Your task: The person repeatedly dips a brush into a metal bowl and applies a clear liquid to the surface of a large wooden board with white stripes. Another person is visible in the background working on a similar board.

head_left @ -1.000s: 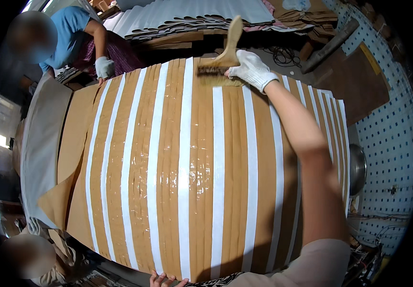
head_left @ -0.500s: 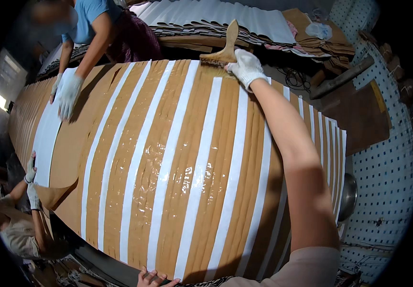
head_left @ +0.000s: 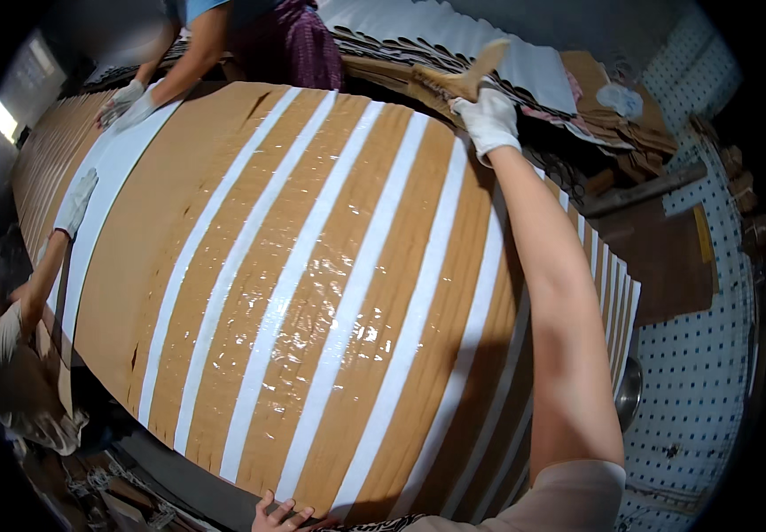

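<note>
My right hand (head_left: 489,122), in a white glove, is closed around a wide flat brush (head_left: 473,78) with a wooden handle. The brush is at the far edge of the overlapping brown sheets (head_left: 90,310), its bristles pointing left; whether they touch is unclear. White strips (head_left: 361,266) run between the brown bands, and the middle of the surface shines wet. My bare left hand (head_left: 281,514) rests at the near edge, fingers apart on the sheets, its palm out of view.
A co-worker's gloved hands (head_left: 130,108) press a white sheet (head_left: 117,191) at the far left; another person's gloved hand (head_left: 77,204) lies beside it. Behind stand stacked white-topped sheets (head_left: 436,40). A metal bowl (head_left: 629,393) is at right, above a dotted floor (head_left: 684,390).
My right hand and the brush have moved right and up to the far edge. The co-workers' hands have shifted along the white sheet, and the view has swung. My left hand stays at the near edge.
</note>
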### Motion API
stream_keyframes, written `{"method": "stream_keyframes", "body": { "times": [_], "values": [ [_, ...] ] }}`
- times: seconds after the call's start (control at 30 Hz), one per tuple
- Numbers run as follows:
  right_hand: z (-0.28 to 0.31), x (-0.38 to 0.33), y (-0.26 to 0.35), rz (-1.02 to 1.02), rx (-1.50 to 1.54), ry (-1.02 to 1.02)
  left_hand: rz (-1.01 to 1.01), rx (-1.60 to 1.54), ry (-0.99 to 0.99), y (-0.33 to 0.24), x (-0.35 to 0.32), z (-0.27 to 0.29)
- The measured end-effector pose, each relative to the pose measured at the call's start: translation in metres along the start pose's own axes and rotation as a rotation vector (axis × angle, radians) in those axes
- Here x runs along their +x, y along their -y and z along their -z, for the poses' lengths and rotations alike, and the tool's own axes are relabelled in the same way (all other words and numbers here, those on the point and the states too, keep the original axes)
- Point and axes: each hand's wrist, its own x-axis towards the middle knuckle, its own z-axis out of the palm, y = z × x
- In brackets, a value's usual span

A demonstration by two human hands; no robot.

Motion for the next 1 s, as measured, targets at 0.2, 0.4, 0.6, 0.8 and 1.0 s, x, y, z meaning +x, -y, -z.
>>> {"method": "stream_keyframes", "body": {
  "times": [0.2,0.4,0.6,0.8,1.0],
  "values": [
    [-0.019,-0.006,0.074,-0.195,0.625,0.162,-0.06,0.24,0.024,0.01,-0.06,-0.04],
    [-0.074,-0.034,0.151,-0.325,0.71,0.169,-0.214,0.302,-0.001,0.038,-0.092,-0.065],
    [-0.052,-0.062,0.149,-0.447,0.472,0.23,-0.167,0.002,0.225,0.042,-0.091,-0.043],
    [0.001,-0.085,-0.011,-0.554,0.622,0.038,-0.18,0.222,0.001,0.045,-0.104,-0.077],
    [0.081,-0.149,-0.196,-0.79,0.089,-0.194,-0.372,0.503,-0.131,0.023,-0.009,-0.034]
  ]
}}
